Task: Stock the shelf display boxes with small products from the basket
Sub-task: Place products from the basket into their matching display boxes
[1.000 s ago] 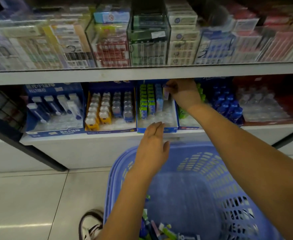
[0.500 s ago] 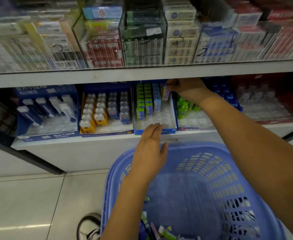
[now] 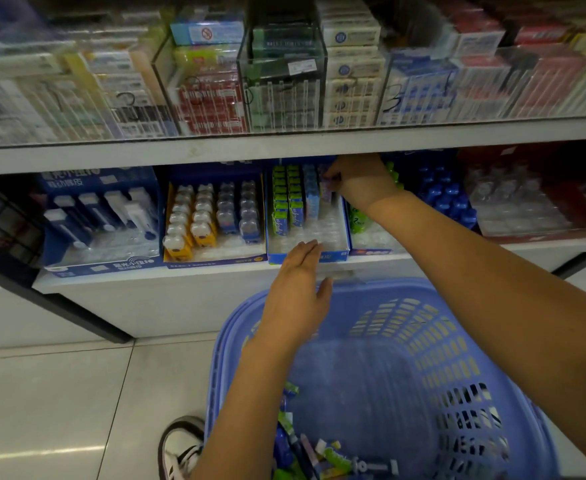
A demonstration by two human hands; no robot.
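A blue display box (image 3: 340, 256) on the lower shelf holds rows of green packs (image 3: 286, 202) and a row of light-blue packs (image 3: 311, 197). My right hand (image 3: 360, 180) reaches under the upper shelf and pinches a small purple pack (image 3: 326, 188) at the back of the box's right-hand row. With fingers straight, my left hand (image 3: 298, 289) touches the box's front edge. Below, the blue plastic basket (image 3: 423, 327) has several small packs (image 3: 319, 455) loose at its near end.
Neighbouring display boxes hold yellow and blue items (image 3: 211, 220) to the left and green bottles (image 3: 357, 216) to the right. The upper shelf edge (image 3: 284, 143) hangs low over the boxes. A shoe (image 3: 180, 448) stands on the tiled floor by the basket.
My right hand has shifted slightly with the purple pack at the back of the box. My left hand stays at the box's front edge. The camera has moved a little.
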